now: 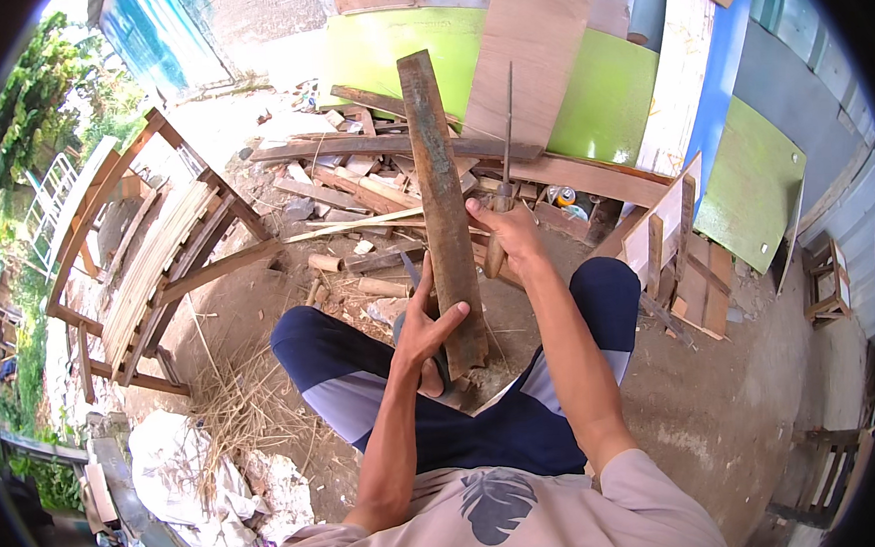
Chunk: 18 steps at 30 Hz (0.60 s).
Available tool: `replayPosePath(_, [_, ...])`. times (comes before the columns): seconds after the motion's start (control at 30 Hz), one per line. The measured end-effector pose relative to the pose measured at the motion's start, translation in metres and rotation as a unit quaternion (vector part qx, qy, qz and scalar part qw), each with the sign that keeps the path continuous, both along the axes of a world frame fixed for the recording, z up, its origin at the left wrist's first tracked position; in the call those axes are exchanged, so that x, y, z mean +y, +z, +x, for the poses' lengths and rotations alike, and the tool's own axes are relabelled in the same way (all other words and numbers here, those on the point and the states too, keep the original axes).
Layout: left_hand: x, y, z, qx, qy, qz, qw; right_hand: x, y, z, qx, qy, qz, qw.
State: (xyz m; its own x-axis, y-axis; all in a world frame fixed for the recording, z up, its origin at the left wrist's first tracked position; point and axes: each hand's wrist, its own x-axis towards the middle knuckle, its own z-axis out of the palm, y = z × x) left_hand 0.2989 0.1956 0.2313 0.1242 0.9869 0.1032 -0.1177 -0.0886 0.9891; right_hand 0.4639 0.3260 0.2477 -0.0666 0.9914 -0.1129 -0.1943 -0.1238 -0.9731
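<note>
An old, weathered wooden plank [440,203] stands tilted up between my legs, its lower end close to my feet. My left hand [429,326] is closed round its lower left side, thumb across the face. To the right of the plank, my right hand [507,231] grips a long, narrow-bladed hand tool with a wooden handle [495,258]. The tool's thin dark blade [509,119] points up and away, seen nearly edge-on, so its exact kind is unclear. My right fingertips are close to the plank's edge; I cannot tell whether they touch.
Scrap wood [352,183] lies heaped ahead. A slatted wooden bench frame [171,260] stands at left, near dry straw [255,405] and a white sack [185,479]. Green panels [602,103] lean against the back wall. Small wooden boards [693,268] stand to the right.
</note>
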Motion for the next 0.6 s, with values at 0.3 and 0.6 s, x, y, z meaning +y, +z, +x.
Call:
replayPosePath(0.3, [0.039,0.005,-0.019,0.016,-0.034,-0.026,0.999,0.009,0.002,-0.022,-0.019,0.011,0.021,1.0])
replayPosePath(0.6, [0.094,-0.059,-0.045,0.06,-0.054,-0.153,0.985,0.052,-0.069,-0.045,-0.028,-0.016,-0.092,0.995])
